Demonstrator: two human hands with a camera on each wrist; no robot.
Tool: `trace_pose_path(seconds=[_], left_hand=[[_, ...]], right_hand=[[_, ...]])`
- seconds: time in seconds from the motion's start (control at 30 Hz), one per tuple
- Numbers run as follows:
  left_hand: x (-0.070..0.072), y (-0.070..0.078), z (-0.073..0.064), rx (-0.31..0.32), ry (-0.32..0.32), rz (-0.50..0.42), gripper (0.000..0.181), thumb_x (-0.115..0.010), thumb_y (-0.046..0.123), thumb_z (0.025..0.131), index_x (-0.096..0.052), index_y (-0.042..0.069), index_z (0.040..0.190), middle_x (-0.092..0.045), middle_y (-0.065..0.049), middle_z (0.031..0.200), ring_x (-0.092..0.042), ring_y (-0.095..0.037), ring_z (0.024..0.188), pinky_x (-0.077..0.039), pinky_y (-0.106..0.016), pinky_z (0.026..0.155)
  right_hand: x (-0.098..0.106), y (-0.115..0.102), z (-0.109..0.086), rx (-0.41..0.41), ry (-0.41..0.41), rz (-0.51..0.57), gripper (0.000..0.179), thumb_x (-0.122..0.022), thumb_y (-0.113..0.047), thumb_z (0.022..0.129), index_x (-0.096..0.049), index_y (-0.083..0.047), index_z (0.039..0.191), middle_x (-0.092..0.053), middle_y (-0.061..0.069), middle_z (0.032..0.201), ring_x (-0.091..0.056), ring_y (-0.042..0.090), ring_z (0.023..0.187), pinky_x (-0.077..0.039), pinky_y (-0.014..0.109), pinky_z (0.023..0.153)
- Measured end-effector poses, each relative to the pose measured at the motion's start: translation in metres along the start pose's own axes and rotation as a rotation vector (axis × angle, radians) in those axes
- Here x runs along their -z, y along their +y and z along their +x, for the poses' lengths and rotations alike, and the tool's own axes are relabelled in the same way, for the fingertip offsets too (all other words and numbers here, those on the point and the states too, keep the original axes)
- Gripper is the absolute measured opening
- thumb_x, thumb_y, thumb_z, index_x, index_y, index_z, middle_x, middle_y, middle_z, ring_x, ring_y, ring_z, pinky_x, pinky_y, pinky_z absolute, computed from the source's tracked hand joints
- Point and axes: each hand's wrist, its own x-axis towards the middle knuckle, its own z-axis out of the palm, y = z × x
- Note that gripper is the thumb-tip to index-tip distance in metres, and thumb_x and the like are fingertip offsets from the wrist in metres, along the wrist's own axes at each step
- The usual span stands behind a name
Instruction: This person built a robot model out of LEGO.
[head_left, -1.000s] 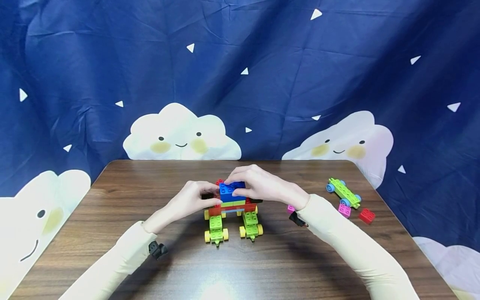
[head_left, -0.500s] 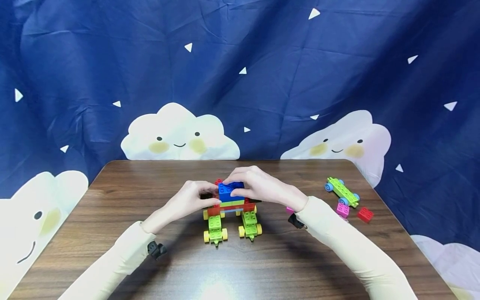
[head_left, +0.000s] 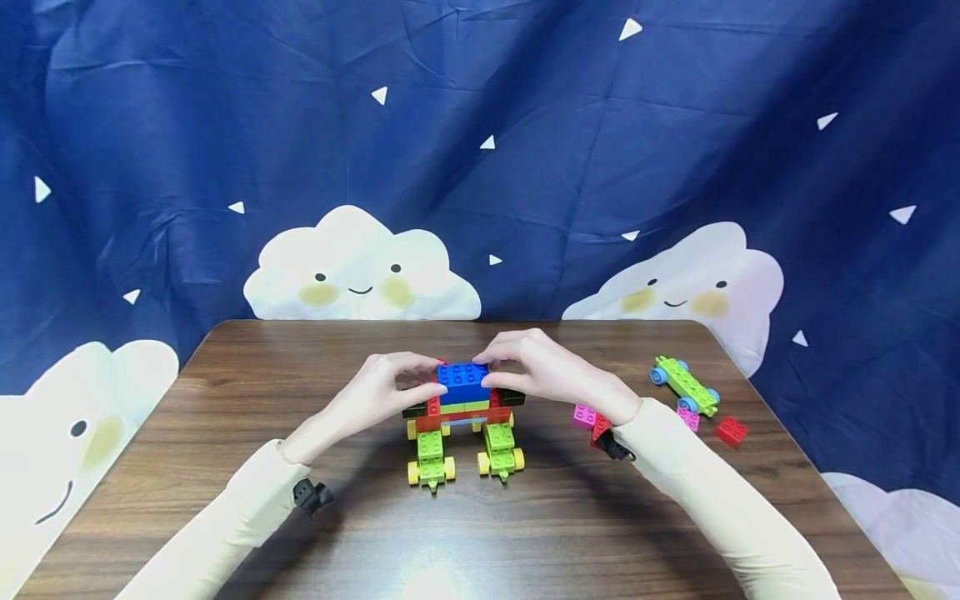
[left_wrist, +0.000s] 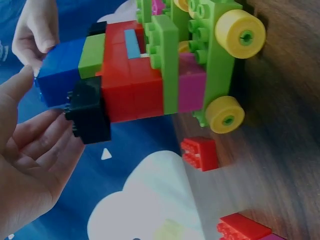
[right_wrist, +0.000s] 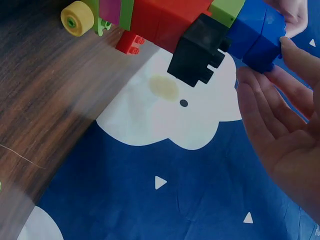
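Observation:
A built brick model stands mid-table, with blue bricks (head_left: 463,385) on top. Under them come lime bricks (head_left: 463,408) and a red layer (head_left: 427,422); black bricks (left_wrist: 89,111) jut out at both sides. Two lime wheeled bases (head_left: 432,460) with yellow wheels carry it. My left hand (head_left: 375,390) pinches the left end of the blue bricks, thumb in front and fingers behind. At their right end, my right hand (head_left: 542,367) has its thumb on the near corner and fingers at the far one, as the right wrist view (right_wrist: 285,105) shows.
On the table's right lie a lime wheeled base (head_left: 684,385) with blue wheels, a pink brick (head_left: 688,418) and a red brick (head_left: 731,431). Another pink brick (head_left: 584,416) and a red brick (head_left: 600,427) lie near my right wrist. A cloud-printed blue cloth (head_left: 525,167) hangs behind.
My right hand has slid rightward along the blue bricks, uncovering their studs and the right-hand black brick. My left hand has shifted only slightly; the model stands where it was.

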Motion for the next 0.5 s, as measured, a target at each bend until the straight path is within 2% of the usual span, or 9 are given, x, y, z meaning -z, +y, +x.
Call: trace_pose_path(seconds=[0.2, 0.33, 0.5], left_hand=[[0.0013, 0.0065, 0.0037, -0.022, 0.025, -0.011, 0.033, -0.076, 0.026, 0.088, -0.072, 0.011, 0.117, -0.076, -0.001, 0.108, -0.072, -0.010, 0.092, -0.059, -0.029, 0.086], [0.0018, 0.0081, 0.0050, 0.024, 0.016, -0.034, 0.030, -0.077, 0.026, 0.087, -0.074, 0.013, 0.114, -0.077, -0.001, 0.104, -0.072, -0.009, 0.090, -0.059, -0.028, 0.084], [0.0012, 0.0080, 0.0058, 0.073, 0.007, -0.062, 0.030, -0.077, 0.026, 0.087, -0.074, 0.012, 0.113, -0.078, -0.003, 0.102, -0.073, -0.012, 0.091, -0.059, -0.027, 0.084]], right_hand=[[-0.0038, 0.0007, -0.0009, 0.008, 0.041, 0.021, 0.027, -0.074, -0.017, 0.089, -0.073, -0.004, 0.112, -0.074, 0.006, 0.101, -0.068, 0.016, 0.091, -0.059, 0.038, 0.082], [-0.0049, 0.0006, -0.0010, 0.001, 0.037, 0.034, 0.028, -0.074, -0.017, 0.089, -0.073, -0.004, 0.113, -0.074, 0.006, 0.101, -0.068, 0.016, 0.090, -0.059, 0.038, 0.082], [-0.0027, -0.0002, 0.0003, -0.017, 0.002, 0.014, 0.028, -0.073, -0.019, 0.089, -0.073, -0.005, 0.114, -0.074, 0.004, 0.101, -0.067, 0.015, 0.090, -0.059, 0.033, 0.082]])
